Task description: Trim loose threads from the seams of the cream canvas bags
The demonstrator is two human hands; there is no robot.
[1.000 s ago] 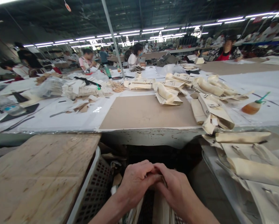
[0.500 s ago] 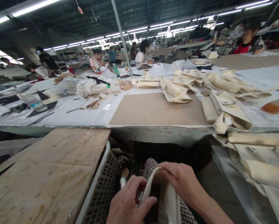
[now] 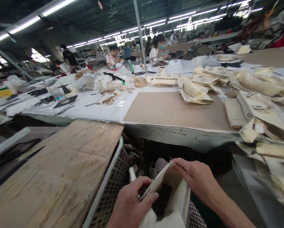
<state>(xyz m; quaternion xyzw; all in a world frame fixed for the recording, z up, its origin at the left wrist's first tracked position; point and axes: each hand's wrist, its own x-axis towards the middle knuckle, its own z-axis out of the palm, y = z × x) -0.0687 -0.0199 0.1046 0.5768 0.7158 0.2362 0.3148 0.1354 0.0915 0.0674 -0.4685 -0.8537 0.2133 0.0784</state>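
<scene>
A cream, open-topped, box-like bag piece point(image 3: 183, 198) is held by both hands above checked cloth point(image 3: 196, 215) at the lap. Its left wall is gripped by the left hand point(image 3: 132, 201), thumb inside the opening, fingers curled outside; its far rim is pinched by the thumb and fingers of the right hand point(image 3: 195, 174). To the left, a perforated plastic basket point(image 3: 111, 183) is partly covered by a stained brown board point(image 3: 70, 174); its contents cannot be made out. Dark strips point(image 3: 16, 155) are held in a pale-rimmed tub point(image 3: 25, 134) farther left. On the white-covered bench point(image 3: 104, 112), a smooth brown sheet point(image 3: 168, 110) is bordered by curled, creased cream pieces point(image 3: 196, 91). Beyond, co-workers point(image 3: 112, 57) are seen.
</scene>
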